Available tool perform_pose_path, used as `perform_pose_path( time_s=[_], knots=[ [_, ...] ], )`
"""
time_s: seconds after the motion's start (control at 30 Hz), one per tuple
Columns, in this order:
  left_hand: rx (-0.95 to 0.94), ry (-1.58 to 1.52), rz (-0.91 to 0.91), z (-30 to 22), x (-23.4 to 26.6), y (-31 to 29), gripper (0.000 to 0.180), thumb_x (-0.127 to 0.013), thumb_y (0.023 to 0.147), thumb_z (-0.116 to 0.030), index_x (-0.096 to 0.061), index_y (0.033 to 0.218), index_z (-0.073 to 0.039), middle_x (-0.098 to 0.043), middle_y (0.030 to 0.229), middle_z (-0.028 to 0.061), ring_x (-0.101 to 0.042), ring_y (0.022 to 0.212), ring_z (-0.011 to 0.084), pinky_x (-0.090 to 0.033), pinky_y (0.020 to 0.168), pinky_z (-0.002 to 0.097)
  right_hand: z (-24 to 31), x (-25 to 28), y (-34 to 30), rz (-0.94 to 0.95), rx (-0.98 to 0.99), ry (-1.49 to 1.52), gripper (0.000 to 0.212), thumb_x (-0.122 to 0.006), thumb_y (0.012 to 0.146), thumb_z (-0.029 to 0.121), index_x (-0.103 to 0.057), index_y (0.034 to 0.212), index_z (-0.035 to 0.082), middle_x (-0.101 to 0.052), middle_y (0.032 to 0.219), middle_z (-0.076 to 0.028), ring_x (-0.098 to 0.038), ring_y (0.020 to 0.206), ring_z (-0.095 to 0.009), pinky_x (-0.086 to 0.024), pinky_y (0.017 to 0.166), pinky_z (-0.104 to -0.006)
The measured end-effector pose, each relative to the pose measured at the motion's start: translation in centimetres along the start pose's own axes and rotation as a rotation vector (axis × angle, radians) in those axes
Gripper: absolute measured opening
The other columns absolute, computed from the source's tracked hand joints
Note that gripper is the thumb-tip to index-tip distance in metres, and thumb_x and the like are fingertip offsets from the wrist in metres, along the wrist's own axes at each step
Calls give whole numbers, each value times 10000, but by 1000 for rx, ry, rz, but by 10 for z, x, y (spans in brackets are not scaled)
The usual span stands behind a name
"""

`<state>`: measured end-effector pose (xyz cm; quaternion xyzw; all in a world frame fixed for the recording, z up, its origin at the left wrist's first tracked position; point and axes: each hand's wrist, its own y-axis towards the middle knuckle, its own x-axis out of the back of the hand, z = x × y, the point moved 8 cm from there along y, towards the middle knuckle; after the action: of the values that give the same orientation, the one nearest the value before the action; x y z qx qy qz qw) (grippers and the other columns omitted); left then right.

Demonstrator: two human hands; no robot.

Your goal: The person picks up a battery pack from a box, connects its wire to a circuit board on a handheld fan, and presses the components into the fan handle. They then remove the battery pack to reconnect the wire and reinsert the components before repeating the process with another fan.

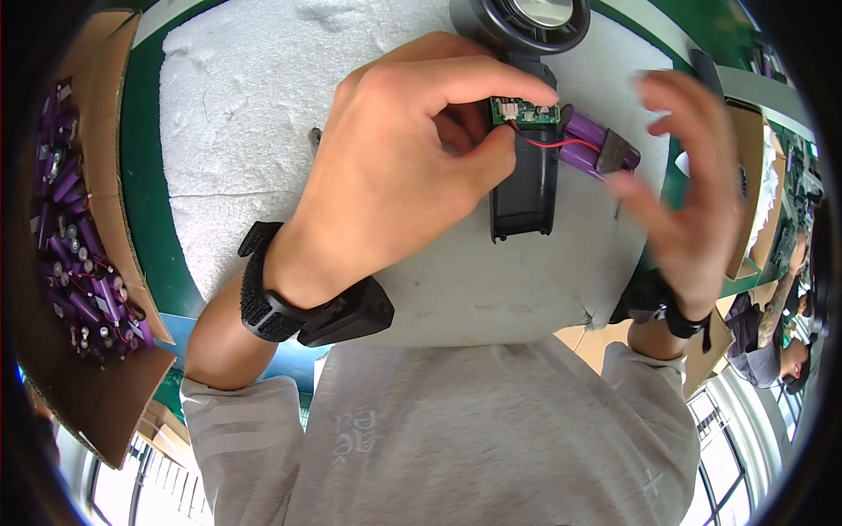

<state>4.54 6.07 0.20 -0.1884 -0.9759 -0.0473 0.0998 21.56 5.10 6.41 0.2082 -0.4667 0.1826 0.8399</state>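
A black handheld fan lies on the foam pad, with its round head away from me and its hollow handle toward me. My left hand grips it, thumb and index finger at either end of a small green circuit board on the handle. Red and black wires lead from the board's white connector to a purple battery pack with dark tape, lying right of the handle. My right hand, smeared by motion, hovers beside the pack, fingers spread and holding nothing visible.
At the left stands a cardboard box full of purple wired batteries. The white foam pad covers much of the green table. Another box with white material is at the right; a co-worker sits beyond.
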Motion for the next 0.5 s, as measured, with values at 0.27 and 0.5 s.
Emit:
perform_pose_path(
  time_s=[0.27,0.5],
  knots=[
    [19,31,-27,1,6,-3,361,-605,781,137,-710,1077,-43,-598,1089,65,-629,861,88,-527,714,201,-2,-38,-3,103,-91,129,616,-713,659,-61,-560,1251,10,-647,1023,-89,-639,878,-190,-492,779,-283],
    [-13,132,1,-3,4,-1,354,-659,773,106,-721,1076,-66,-627,1087,72,-645,826,93,-533,698,203,0,-46,-19,551,-300,910,822,-673,720,-68,-265,1433,-34,-637,965,-145,-672,778,-225,-529,730,-294]
  ],
)
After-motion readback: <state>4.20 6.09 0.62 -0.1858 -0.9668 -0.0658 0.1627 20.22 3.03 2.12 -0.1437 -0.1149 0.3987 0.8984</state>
